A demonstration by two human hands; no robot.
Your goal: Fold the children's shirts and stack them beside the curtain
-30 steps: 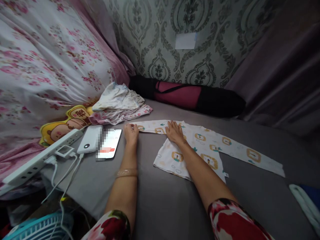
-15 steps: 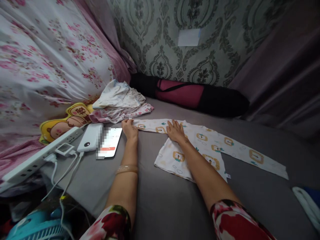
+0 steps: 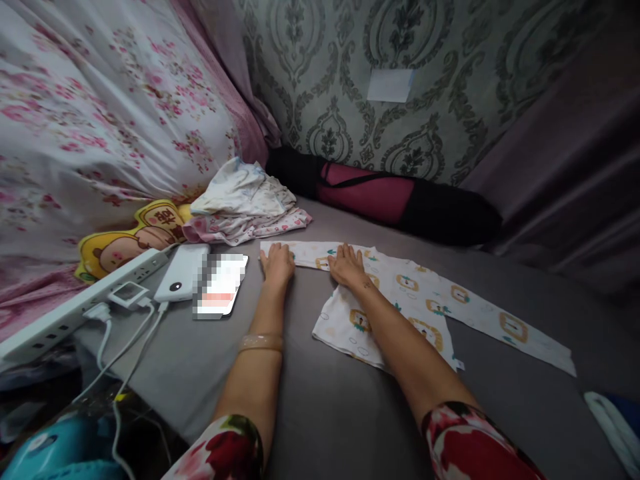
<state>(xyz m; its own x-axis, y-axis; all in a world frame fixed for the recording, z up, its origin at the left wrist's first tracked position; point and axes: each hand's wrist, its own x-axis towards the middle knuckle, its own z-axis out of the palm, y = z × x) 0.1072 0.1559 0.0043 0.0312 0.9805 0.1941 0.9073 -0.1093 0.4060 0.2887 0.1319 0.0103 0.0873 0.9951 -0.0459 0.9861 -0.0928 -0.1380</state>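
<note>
A white long-sleeved child's shirt (image 3: pixel 435 300) with yellow lion prints lies spread on the grey sheet, both sleeves stretched out sideways. My left hand (image 3: pixel 278 263) rests on the left sleeve near its cuff, fingers laid over the fabric. At the shoulder end of that same sleeve, my right hand (image 3: pixel 347 267) presses down flat with the fingers spread. My right forearm crosses over the shirt's body and hides part of it. A small white tag (image 3: pixel 459 365) sticks out at the shirt's lower right edge.
Left of my left hand lie a phone (image 3: pixel 223 287), a white power bank (image 3: pixel 183 273) and a power strip (image 3: pixel 85 303) with cables. Behind them are a yellow cushion (image 3: pixel 133 243) and piled clothes (image 3: pixel 247 200). A black and maroon long bag (image 3: pixel 370 193) lies along the wall.
My left hand has shifted right from the cuff's end onto the sleeve, and its bunched fingers now lie out over the fabric. My right hand stays near the shoulder. The view has shifted slightly.
</note>
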